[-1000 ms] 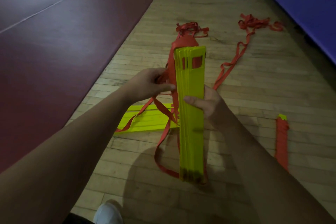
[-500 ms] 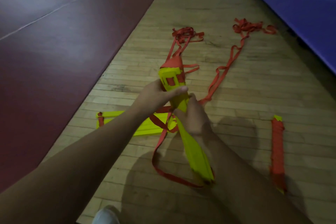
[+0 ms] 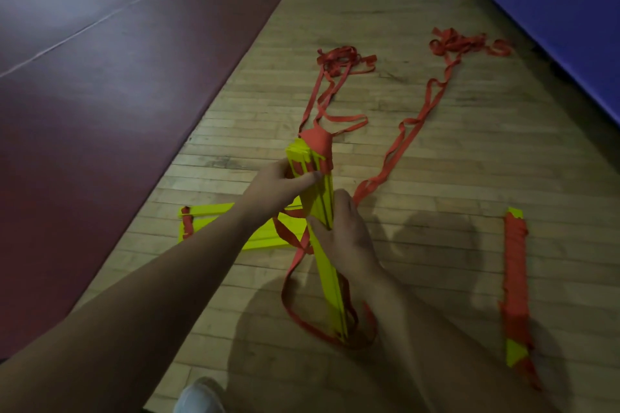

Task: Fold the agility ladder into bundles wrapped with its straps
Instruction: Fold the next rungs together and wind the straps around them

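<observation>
Both hands on one stack of yellow rungs, held tilted over the wood floor. Left hand clasps the upper part, thumb across the rung faces just under the strap-covered top end. Right hand wraps the middle, fingers curled round the stack. Red straps trail from the top to tangles farther out; one loop hangs round the lower end. More rungs lie flat left, behind the forearm. A wrapped bundle lies well apart, right. Maroon mat alongside.
</observation>
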`<state>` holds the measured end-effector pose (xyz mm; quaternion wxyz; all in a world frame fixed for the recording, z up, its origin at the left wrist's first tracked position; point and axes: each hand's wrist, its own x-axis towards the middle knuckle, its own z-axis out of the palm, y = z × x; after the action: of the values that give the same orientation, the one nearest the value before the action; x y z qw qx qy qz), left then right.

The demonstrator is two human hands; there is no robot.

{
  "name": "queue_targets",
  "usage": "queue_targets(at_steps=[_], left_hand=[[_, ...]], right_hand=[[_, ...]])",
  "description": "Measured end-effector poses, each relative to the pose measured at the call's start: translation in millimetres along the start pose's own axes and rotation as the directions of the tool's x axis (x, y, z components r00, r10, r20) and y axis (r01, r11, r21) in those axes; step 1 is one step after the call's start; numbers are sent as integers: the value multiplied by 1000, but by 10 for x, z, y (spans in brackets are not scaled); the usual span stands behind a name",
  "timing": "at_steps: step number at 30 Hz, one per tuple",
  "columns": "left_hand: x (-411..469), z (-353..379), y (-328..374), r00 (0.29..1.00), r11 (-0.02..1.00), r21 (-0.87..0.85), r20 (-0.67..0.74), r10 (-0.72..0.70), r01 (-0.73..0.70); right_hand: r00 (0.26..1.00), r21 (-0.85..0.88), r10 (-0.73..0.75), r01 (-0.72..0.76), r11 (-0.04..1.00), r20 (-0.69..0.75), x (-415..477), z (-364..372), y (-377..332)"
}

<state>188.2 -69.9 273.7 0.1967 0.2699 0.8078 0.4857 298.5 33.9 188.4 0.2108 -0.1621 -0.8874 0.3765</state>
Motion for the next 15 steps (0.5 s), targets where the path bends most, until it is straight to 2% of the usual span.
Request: queue_targets(at_steps=[2, 4, 6, 7, 10, 12, 15], left_hand=[[19, -31, -7, 999, 998, 50, 17, 27, -28], [13, -56, -24, 998, 992, 117, -30, 57, -53], [-7, -115, -51, 998, 995, 95, -55, 38, -33], [-13, -162, -79, 999, 998, 57, -25, 23, -21], [-53, -327, -125, 981, 997, -69, 185, 54, -42], [-47, -387, -153, 956, 994, -101, 287, 58, -30], [-33, -391, -162, 937, 992, -123, 344, 65, -23]], right_hand=[[1000, 25, 18, -18, 1000, 0, 0, 36, -3], [996, 81, 42, -48, 996, 74, 30, 28, 0], [975, 259, 113, -162, 952, 191, 74, -23, -6], [958, 355, 140, -225, 907, 251, 90, -44, 16], [902, 573, 112, -357, 738, 418, 106, -121, 93], [845, 609, 69, -437, 662, 531, 107, -171, 115], [783, 594, 70, -524, 610, 619, 114, -177, 129]])
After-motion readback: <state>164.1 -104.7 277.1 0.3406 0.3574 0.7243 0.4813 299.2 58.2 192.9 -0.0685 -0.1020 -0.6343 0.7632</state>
